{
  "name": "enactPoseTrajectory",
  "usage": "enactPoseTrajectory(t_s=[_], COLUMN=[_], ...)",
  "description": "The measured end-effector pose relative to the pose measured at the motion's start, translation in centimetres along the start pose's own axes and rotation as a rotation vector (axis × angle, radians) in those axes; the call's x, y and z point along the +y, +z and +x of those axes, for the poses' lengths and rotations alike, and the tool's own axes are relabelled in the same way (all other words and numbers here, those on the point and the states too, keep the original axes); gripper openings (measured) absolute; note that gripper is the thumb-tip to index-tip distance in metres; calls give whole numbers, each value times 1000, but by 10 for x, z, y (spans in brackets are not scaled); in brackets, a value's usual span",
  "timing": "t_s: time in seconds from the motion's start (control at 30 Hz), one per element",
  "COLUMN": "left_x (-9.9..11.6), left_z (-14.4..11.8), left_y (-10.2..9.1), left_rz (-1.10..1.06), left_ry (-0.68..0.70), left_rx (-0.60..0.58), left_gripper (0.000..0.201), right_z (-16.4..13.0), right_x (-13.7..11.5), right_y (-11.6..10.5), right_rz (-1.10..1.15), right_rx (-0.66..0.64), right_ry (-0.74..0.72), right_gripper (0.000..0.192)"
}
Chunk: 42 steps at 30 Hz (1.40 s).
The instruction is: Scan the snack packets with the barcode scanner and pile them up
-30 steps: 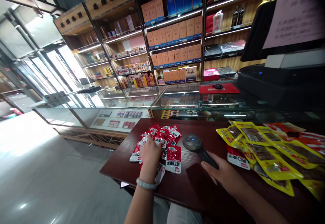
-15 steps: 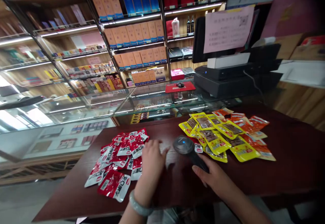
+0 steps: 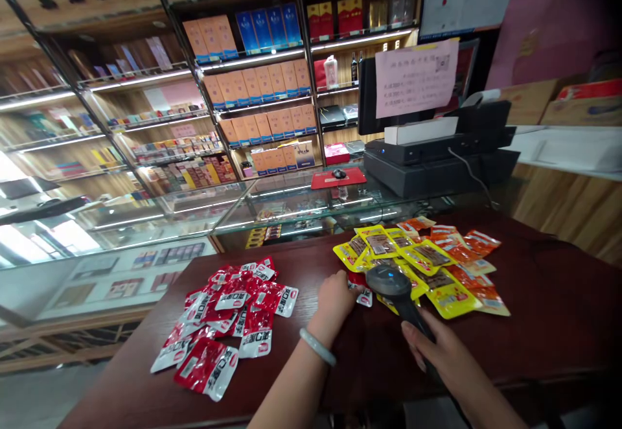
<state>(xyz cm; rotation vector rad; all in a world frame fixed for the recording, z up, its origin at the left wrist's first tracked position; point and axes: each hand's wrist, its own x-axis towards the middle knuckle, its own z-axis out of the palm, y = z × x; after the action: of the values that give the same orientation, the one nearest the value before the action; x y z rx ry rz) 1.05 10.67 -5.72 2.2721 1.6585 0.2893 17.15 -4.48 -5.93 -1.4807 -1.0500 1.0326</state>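
We see the shop lit mostly by white strip lights under the shelves (image 3: 253, 59), which burn out to hard bright lines. Daylight floods in well left of the glass counter (image 3: 204, 212), bleaching that corner, and the counter top throws back streaks of glare. The dark wooden table (image 3: 544, 312) stays dim with a dull sheen and soft shadows. Straight shelf posts bow outward near the frame edges, the corners darken, and the far edges look smeared; the red packets (image 3: 228, 319) stay fairly sharp.
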Motion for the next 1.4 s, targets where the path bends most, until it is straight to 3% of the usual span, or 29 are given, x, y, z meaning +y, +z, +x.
enactPoseTrajectory(t_s=[0.07,0.2,0.37,0.5,0.67,0.8,1.0,1.17,1.27,1.4], left_x=[-13,-51,-89,-103,-114,-132,-189,-230,-240,-234], left_z=[-5,-22,-45,-56,-64,-72,-87,-94,-100,-119], left_y=[-5,-12,-17,-22,-24,-39,-83,-90,-89,-90], left_rz=[-104,-343,-662,-743,-747,-622,-428,-496,-470,-152], left_ry=[-40,-132,-209,-200,-259,-313,-491,-579,-548,-480], left_rx=[-22,49,85,122,133,247,509,548,508,545], left_gripper=[26,13,19,20,21,17,24,41,50,58], right_z=[-1,0,7,12,19,22,32,44,49,51], right_x=[-2,-5,-2,-2,-15,-30,-43,-49,-51,-49], right_y=[2,9,28,55,83,96,125,161,180,194], right_rz=[13,29,28,59,17,-35,-121,-111,-62,-49], right_rx=[1,-25,-97,-144,-255,-348,-420,-558,-628,-665], right_ry=[10,-1,-21,-49,-76,-83,-75,-89,-95,-81], right_gripper=[58,60,60,65,61,56,61,61,60,51])
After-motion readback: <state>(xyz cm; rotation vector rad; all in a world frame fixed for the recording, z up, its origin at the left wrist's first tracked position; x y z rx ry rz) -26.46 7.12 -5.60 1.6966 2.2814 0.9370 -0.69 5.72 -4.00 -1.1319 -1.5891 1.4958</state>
